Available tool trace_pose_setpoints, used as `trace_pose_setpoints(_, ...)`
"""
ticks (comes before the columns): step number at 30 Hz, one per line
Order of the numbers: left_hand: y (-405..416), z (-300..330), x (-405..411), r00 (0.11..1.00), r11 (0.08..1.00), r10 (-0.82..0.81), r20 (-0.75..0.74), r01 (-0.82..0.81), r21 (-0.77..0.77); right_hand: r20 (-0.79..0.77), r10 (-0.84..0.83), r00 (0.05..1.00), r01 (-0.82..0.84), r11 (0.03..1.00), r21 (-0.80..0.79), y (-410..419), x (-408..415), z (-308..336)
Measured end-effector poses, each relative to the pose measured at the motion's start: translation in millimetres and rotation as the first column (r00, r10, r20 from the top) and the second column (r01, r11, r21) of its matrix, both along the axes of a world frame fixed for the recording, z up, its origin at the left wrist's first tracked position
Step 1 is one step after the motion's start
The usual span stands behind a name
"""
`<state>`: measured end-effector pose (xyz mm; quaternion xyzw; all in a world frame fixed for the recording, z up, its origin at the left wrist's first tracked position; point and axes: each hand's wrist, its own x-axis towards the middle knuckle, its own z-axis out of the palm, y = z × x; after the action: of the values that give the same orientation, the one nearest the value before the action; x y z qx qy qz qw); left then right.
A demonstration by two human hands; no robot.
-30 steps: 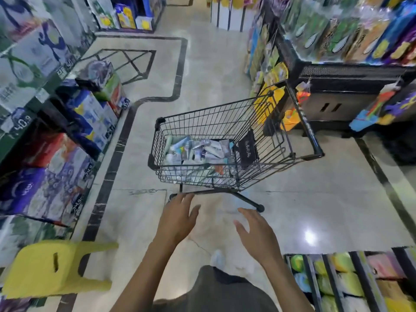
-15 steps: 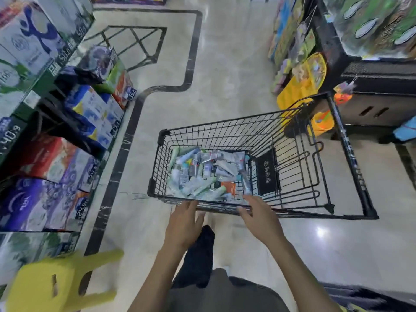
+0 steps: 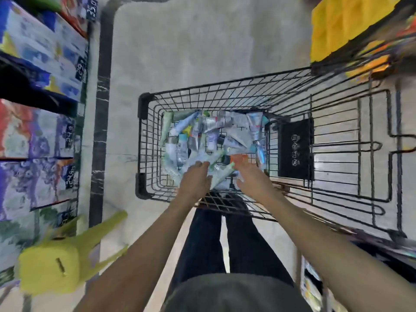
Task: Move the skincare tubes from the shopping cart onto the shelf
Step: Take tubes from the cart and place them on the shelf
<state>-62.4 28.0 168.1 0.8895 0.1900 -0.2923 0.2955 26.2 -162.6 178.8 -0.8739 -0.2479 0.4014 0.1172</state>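
Note:
A black wire shopping cart (image 3: 144, 104) stands on the floor in front of me, seen from above. Several skincare tubes (image 3: 211, 136), mostly white, pale green and blue, lie heaped in its basket. My left hand (image 3: 194, 179) reaches over the near rim into the basket with fingers extended, its tips over the near tubes. My right hand (image 3: 252, 176) reaches in beside it, fingers also straight, next to an orange tube (image 3: 239, 158). A pale green tube (image 3: 221, 174) lies between the two hands. Neither hand plainly grips anything. The picture is blurred.
Stacked boxed goods with price tags (image 3: 42, 136) line the left side. A yellow plastic stool (image 3: 58, 264) lies tipped at lower left. Yellow items (image 3: 344, 25) and a shelf edge stand at upper right. Another shelf (image 3: 315, 287) shows at lower right. My legs stand behind the cart.
I have stepped up to the cart and looked down. Both hands moved forward from the near rim into the basket, down to the tubes.

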Motion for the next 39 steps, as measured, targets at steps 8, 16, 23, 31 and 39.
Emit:
trace_pose_setpoints(8, -1, -159, 49, 0.99, 0.995, -0.088, -0.106, 0.092, 0.03, 0.045, 0.486, 0.873, -0.477, 0.869, -0.134, 18, 19, -140)
trace_pose_setpoints(16, 3, -236, 47, 0.965, 0.926, -0.263, -0.006, 0.254, 0.278, 0.134, 0.711, 0.69, -0.684, 0.701, -0.201, 25, 17, -207)
trace_pose_setpoints(23, 3, -228, 58, 0.99, 0.98, -0.126, 0.061, 0.115, 0.162, 0.15, 0.675, 0.722, -0.662, 0.738, -0.134, 14, 29, -196)
trace_pose_setpoints(31, 10, -130, 79, 0.824, 0.725, 0.497, -0.272, -0.567, -0.391, -0.468, -0.48, 0.742, 0.477, 0.869, -0.134, -43, 57, -109)
trace_pose_setpoints(39, 29, 12, 74, 0.764, 0.568, 0.549, -0.339, -0.638, -0.52, -0.742, -0.608, 0.283, 0.926, 0.375, 0.045, -40, 61, 21)
